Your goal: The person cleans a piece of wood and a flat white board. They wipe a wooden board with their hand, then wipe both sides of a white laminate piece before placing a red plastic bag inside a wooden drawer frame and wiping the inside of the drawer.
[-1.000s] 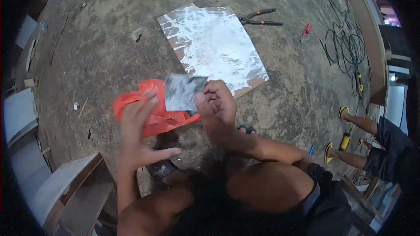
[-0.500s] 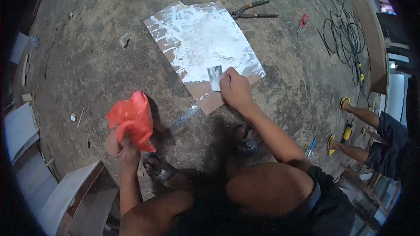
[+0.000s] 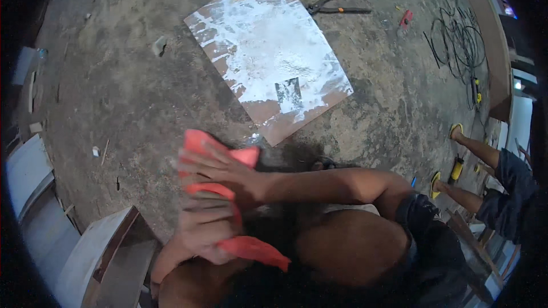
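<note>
My left hand point(image 3: 208, 222) is closed on a crumpled red cloth point(image 3: 257, 251), whose folds stick out past the fingers. My right hand point(image 3: 225, 174) reaches across to the left and lies over the upper part of the cloth, its fingers stretched out and somewhat blurred. Whether the material is fabric or thin plastic I cannot tell. Farther ahead, a brown board point(image 3: 279, 128) thickly smeared with white paste point(image 3: 268, 40) lies on the floor. A small dark, white-smeared rectangular scraper point(image 3: 289, 94) rests flat on its near part, untouched by either hand.
Beyond the board are black-handled cutters point(image 3: 339, 9) with orange bands and a red-handled tool point(image 3: 406, 19). Coiled black cable point(image 3: 454, 45) lies at right. Another person's legs point(image 3: 476, 151) in yellow sandals stand there near a yellow tool point(image 3: 456, 170). White panels point(image 3: 103, 239) lean at left.
The scraper has left my right hand and now lies on the board. That hand has swung left onto the red cloth. My left hand and the cloth have moved right, closer to my body.
</note>
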Demonstrator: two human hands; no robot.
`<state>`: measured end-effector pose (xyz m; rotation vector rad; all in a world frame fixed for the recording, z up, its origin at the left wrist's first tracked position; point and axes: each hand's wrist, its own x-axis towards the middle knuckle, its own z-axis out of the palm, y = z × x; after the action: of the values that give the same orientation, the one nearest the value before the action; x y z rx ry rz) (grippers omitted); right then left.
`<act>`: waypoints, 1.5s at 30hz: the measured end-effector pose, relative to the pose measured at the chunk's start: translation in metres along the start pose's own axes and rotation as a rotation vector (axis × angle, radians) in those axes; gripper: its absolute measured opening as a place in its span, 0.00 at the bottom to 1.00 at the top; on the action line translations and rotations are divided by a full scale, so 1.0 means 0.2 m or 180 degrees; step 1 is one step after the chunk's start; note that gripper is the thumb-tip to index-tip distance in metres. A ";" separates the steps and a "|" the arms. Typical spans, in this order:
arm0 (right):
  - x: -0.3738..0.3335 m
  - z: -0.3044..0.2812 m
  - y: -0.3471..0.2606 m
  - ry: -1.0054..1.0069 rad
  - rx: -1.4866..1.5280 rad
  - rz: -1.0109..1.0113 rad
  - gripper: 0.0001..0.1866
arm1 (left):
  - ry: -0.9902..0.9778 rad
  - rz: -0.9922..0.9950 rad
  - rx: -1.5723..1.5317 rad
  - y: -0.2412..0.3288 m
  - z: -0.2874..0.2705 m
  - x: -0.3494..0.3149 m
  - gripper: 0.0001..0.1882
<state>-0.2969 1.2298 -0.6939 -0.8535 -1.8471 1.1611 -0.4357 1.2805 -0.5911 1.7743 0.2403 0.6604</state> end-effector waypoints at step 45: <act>-0.05 -0.18 -0.43 0.1091 -0.0857 -0.0352 0.13 | 0.1655 -0.0851 -0.0260 0.20 0.00 -0.08 0.26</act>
<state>-0.2724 1.2040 -0.6071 -1.0158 -1.7579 0.6573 -0.4550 1.2605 -0.5584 1.4325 0.7783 0.9118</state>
